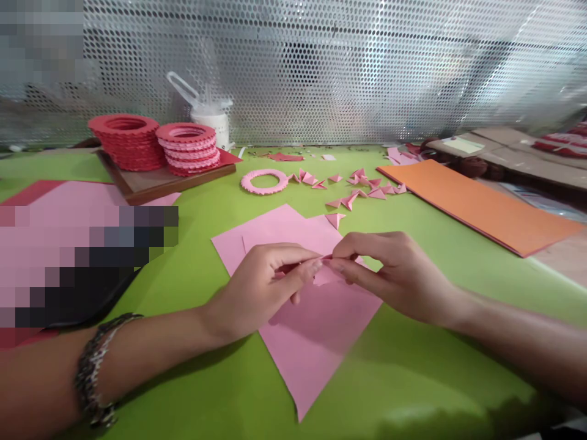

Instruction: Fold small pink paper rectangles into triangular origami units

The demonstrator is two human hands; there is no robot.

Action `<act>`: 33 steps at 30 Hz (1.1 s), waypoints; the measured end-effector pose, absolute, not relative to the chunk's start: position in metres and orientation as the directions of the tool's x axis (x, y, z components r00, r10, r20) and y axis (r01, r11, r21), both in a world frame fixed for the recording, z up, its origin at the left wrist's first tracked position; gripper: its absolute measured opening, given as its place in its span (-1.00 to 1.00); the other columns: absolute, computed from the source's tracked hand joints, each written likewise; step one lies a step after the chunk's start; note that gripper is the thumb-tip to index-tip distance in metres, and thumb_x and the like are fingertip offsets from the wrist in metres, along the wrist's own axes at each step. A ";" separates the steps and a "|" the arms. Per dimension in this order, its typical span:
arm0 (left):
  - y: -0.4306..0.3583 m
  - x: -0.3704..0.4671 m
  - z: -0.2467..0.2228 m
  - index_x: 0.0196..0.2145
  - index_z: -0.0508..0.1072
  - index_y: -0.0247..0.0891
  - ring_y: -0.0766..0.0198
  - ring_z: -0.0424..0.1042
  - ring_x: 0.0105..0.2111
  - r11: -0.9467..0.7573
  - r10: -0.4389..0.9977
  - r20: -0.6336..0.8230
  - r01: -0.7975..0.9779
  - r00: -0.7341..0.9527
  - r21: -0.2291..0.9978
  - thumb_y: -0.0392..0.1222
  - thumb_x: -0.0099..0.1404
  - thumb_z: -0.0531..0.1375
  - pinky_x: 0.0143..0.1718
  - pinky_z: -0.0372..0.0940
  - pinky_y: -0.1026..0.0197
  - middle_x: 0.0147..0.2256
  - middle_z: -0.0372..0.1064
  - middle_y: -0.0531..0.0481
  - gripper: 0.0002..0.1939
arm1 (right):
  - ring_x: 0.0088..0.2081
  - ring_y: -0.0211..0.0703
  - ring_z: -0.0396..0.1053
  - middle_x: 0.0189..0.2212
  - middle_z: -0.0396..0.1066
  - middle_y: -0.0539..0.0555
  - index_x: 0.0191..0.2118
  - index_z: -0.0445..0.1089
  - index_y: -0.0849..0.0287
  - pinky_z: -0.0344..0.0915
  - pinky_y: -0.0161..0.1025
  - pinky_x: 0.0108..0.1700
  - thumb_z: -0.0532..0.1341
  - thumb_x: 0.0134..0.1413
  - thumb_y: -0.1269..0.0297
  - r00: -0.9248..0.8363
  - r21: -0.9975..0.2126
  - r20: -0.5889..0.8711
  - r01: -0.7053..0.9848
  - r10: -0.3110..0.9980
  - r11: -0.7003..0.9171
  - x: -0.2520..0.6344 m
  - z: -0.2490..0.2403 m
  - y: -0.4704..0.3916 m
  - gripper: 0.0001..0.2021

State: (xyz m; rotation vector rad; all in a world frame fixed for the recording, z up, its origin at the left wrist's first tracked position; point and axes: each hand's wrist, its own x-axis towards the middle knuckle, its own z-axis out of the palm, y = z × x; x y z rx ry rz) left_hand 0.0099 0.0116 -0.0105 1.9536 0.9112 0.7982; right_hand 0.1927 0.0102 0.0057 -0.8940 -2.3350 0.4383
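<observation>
My left hand (268,281) and my right hand (389,269) meet over the middle of the table. Thumbs and fingers of both pinch a small folded pink paper piece (326,259), mostly hidden by the fingertips. Beneath them lie overlapping pink paper sheets (316,360), one corner pointing towards me. Just beyond my fingers sits a folded pink paper triangle (334,220). Farther back is a pink paper ring (265,182), with several more folded pink triangles (362,177) scattered to its right.
Stacks of red rings (131,143) and pink rings (189,150) stand on a wooden tray (137,194) at the back left. Orange sheets (481,208) lie to the right. A white cup (213,125) stands by the perforated metal screen (343,73). Pink sheets (77,195) lie at left.
</observation>
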 end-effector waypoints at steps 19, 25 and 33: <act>0.011 0.009 -0.004 -0.64 0.21 -0.29 0.45 0.16 -0.60 -0.511 0.783 0.274 0.327 0.558 0.795 -0.33 0.24 0.02 -0.55 0.06 0.40 -0.63 0.15 0.16 -0.70 | -0.61 -0.42 0.11 -0.65 0.23 -0.04 -0.50 0.28 0.28 0.04 -0.43 -0.61 0.03 0.11 0.36 -0.624 -0.692 0.274 0.400 0.731 0.601 0.199 0.014 0.016 -0.79; 0.012 0.007 -0.004 -0.63 0.23 -0.29 0.43 0.15 -0.59 -0.582 0.764 0.315 0.390 0.563 0.714 -0.30 0.25 0.02 -0.53 0.07 0.37 -0.62 0.16 0.14 -0.71 | -0.57 -0.42 0.18 -0.61 0.26 -0.03 -0.45 0.30 0.29 0.13 -0.45 -0.56 0.13 0.04 0.39 -0.644 -0.782 0.247 0.308 0.724 0.541 0.201 0.014 0.021 -0.89; 0.013 0.005 -0.013 -0.62 0.23 -0.30 0.43 0.14 -0.58 -0.660 0.733 0.447 0.374 0.513 0.652 -0.28 0.26 0.03 -0.53 0.07 0.37 -0.61 0.14 0.13 -0.71 | -0.54 -0.41 0.26 -0.53 0.32 -0.01 -0.32 0.34 0.32 0.25 -0.45 -0.47 0.16 0.02 0.34 -0.514 -0.947 0.089 0.221 0.853 0.232 0.193 0.005 0.018 -0.86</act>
